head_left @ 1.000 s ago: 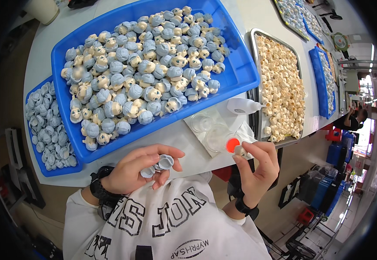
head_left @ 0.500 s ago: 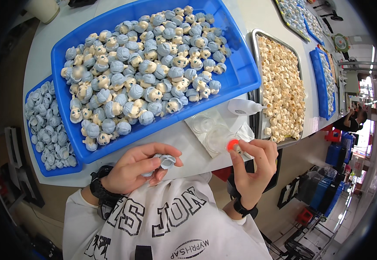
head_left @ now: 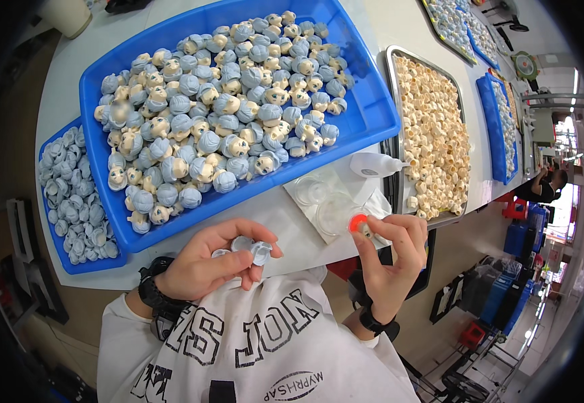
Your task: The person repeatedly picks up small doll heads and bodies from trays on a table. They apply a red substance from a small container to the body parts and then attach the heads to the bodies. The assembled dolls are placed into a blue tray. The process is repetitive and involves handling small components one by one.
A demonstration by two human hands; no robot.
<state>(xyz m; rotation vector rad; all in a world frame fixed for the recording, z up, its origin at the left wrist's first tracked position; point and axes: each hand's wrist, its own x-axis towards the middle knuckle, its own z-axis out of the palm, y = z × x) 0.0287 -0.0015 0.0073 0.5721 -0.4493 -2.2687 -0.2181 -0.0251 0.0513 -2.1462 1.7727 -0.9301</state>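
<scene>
My left hand point(head_left: 215, 258) is closed around a few pale blue-grey doll hair pieces; one hollow hair piece point(head_left: 261, 252) sits out at the fingertips. In a pinch between thumb and fingers, my right hand point(head_left: 394, 258) holds a small cream doll head point(head_left: 365, 231), mostly covered by the fingers. A bright red round thing point(head_left: 357, 222) shows right at those fingertips; I cannot tell whether it is held or stands behind them. Just beyond lie a clear round dish point(head_left: 332, 213) and a white squeeze bottle point(head_left: 374, 165) on its side.
A large blue tray point(head_left: 372, 114) full of blue-haired doll heads fills the table ahead. At its left stands a smaller blue bin point(head_left: 97, 267) of hair pieces. A metal tray point(head_left: 394, 60) of cream parts lies to the right. Further off, a person point(head_left: 546, 185) sits.
The hair piece at my left fingertips has turned, its hollow side showing differently. My right hand keeps its pinch beside the red thing. The whole view has shifted slightly.
</scene>
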